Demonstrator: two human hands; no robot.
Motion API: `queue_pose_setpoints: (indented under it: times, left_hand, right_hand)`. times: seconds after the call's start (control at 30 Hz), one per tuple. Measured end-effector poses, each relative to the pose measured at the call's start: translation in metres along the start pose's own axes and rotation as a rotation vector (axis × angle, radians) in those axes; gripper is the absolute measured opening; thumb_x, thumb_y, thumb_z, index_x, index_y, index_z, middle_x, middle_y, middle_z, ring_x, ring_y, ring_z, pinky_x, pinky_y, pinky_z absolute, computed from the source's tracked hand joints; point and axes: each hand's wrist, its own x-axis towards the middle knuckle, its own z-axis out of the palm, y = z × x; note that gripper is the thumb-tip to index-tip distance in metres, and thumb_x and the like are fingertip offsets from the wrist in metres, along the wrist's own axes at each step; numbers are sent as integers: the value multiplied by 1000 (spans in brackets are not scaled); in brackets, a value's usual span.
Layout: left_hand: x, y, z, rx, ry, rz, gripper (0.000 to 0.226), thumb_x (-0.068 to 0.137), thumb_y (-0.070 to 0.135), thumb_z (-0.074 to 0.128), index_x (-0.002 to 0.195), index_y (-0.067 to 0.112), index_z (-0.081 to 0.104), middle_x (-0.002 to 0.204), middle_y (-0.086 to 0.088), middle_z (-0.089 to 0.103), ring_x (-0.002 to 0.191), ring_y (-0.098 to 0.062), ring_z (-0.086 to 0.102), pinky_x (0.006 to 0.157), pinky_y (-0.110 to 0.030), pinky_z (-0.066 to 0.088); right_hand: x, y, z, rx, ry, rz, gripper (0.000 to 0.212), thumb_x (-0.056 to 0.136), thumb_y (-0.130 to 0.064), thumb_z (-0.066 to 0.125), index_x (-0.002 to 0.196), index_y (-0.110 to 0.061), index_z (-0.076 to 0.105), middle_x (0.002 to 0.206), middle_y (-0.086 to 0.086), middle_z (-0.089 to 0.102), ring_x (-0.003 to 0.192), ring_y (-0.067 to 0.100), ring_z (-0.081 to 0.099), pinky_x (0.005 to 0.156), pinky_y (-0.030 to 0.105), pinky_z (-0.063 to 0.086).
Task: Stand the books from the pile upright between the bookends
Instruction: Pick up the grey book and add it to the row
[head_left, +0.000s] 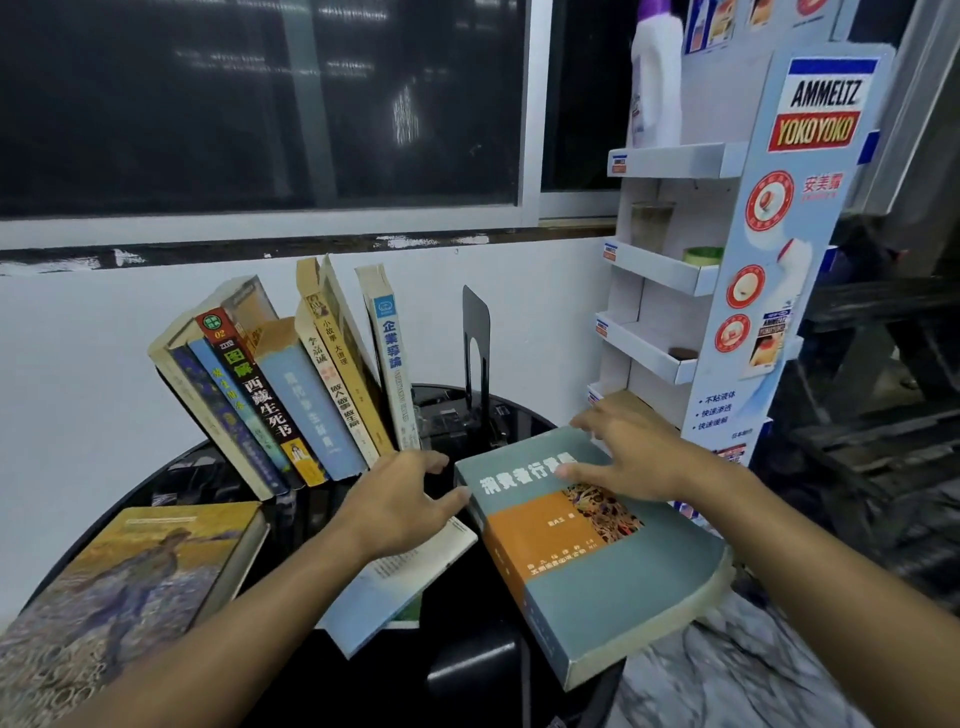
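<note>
A thick grey-green and orange book (597, 561) lies flat on the black round table (467, 670), jutting over its right edge. My right hand (631, 457) rests on its far end, fingers spread. My left hand (400, 501) touches the book's left edge with fingers apart, above a thin light-blue book (387, 587) lying flat. Several books (291, 389) stand leaning left at the back. A black bookend (477, 353) stands upright to their right, with a gap between. The left bookend is hidden.
A thick book with a painted cover (124, 587) lies at the table's left. A white cardboard display stand (737, 249) with shelves rises at the right, close to the table. A white wall and dark window are behind.
</note>
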Motion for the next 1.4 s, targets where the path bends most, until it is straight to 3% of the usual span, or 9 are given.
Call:
queue_pose_setpoints:
  times: [0.2,0.3,0.47,0.8,0.97,1.1,1.23,1.33,1.4]
  left_hand:
    - [9,1,19,154,24,-51,61,93,68,48,139,29,56,141,13,56,140,-19,36,109,-53,23]
    - [15,0,26,142,19,-47,57,91,73,44,123,32,67,119,13,67,128,-20,47,102,-53,28]
    - [23,-9,37,44,28,-52,81,70,89,28,98,28,73,85,12,68,100,-18,56,93,-53,45]
    - [17,-3,44,-157,84,-41,65,70,82,38,108,42,72,93,24,71,100,-7,62,97,-49,47]
    - [15,-1,43,-206,80,-45,59,73,80,47,115,45,69,96,26,72,103,-5,62,100,-48,45]
    - [10,6,41,-199,79,-61,44,84,68,61,121,47,65,107,28,69,111,-5,56,97,-38,32]
    - [9,8,43,-268,94,-40,40,79,71,63,117,57,62,97,39,64,111,0,58,107,-45,37]
    - [11,11,37,-379,135,-12,32,78,65,67,107,72,55,95,45,63,107,9,59,107,-42,43]
    - [11,17,31,-500,160,13,48,83,52,74,128,55,57,106,38,67,105,12,61,104,-39,51]
  right_hand:
    - [-2,22,11,100,-107,96,91,73,-87,50,140,-25,50,135,-1,54,109,14,56,87,30,47]
    - [-2,27,15,140,-160,121,93,73,-86,50,144,-26,46,138,-1,57,111,15,59,92,35,52]
    - [-3,26,19,170,-168,148,92,76,-82,52,147,-24,41,142,2,54,119,19,57,97,38,51]
    - [-12,21,29,281,-79,167,84,85,-67,60,151,-22,36,144,1,54,125,17,55,90,29,46]
    - [-17,18,26,424,1,191,77,85,-51,72,149,-25,38,128,-4,57,96,4,57,67,12,44]
    - [-19,18,25,543,103,225,74,78,-50,79,142,-28,48,115,-8,60,92,3,63,74,26,56]
    - [-24,15,23,639,189,226,53,80,-39,81,126,-32,55,100,-24,55,86,-3,60,62,14,48]
    - [-26,15,21,729,245,219,41,80,-33,82,113,-33,56,98,-21,61,80,-8,62,56,6,45]
    - [-26,10,16,742,321,205,44,78,-37,83,116,-25,65,101,-15,68,86,-6,64,62,11,48]
